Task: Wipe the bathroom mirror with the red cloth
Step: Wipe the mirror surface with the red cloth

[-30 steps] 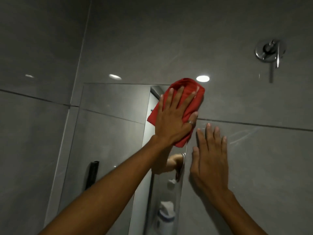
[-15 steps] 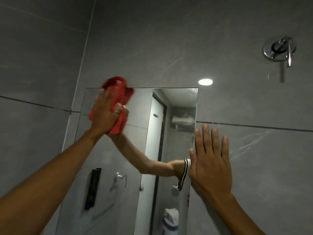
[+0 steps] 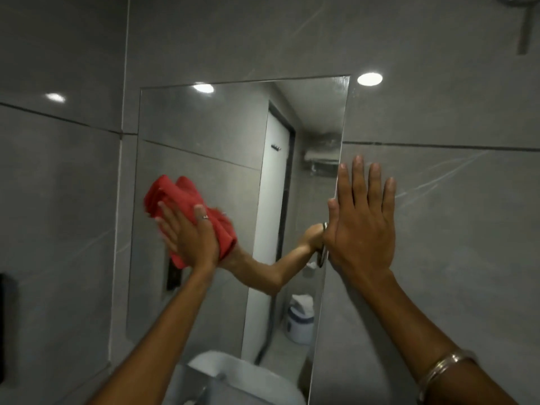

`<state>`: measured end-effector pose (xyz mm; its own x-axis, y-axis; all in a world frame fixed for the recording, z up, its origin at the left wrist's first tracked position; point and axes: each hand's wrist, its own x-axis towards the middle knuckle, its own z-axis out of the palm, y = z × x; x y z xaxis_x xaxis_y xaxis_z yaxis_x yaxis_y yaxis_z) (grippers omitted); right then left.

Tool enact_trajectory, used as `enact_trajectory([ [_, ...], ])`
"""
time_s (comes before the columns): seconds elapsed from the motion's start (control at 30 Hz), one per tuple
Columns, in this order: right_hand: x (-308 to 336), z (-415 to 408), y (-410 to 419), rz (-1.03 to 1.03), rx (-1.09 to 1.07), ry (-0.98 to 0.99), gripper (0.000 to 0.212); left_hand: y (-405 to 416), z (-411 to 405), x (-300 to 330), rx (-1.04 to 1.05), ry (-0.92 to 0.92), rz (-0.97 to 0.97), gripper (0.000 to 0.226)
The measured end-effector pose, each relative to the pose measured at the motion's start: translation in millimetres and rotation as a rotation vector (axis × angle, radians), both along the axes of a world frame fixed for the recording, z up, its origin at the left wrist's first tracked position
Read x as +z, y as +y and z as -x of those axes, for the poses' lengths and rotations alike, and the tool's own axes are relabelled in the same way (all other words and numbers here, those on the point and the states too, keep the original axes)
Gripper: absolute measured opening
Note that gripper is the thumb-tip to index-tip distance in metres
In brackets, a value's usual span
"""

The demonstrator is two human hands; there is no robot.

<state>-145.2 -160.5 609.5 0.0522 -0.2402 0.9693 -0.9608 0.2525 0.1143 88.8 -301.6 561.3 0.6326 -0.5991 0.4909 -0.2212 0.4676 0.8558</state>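
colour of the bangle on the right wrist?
Silver metal bangle, plain, no pattern visible. Head view, bottom right.

You faced glossy grey wall tiles [image 3: 438, 112] crossed by a dark grout line [image 3: 438, 146]. Ceiling-light reflections [image 3: 369, 79] glared above your fingers, a chrome shower valve [image 3: 523, 24] higher right.

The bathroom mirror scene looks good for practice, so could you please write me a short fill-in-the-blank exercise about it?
1. The left hand presses a bunched ____ cloth against the mirror.
2. The right hand lies flat on the grey tiled ____, beside the mirror's right edge.
3. A metal ____ circles the right wrist.
4. The cloth sits over the mirror's ____ half.

Missing words: red; wall; bangle; left
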Motion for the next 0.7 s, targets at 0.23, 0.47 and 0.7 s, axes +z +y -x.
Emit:
enact_trajectory([
  [0.23,1,-7,17,-0.041,0.246,-0.059,0.058,59,89,-13,-0.050,-0.486,0.288,0.073],
  [0.47,-26,-25,61,-0.112,0.698,-0.446,0.056,77,130,1,-0.098,-0.940,0.621,0.062],
  [0.7,-128,-59,87,-0.062,1.091,-1.359,0.032,111,112,-70,-0.452,-1.041,0.497,0.060],
])
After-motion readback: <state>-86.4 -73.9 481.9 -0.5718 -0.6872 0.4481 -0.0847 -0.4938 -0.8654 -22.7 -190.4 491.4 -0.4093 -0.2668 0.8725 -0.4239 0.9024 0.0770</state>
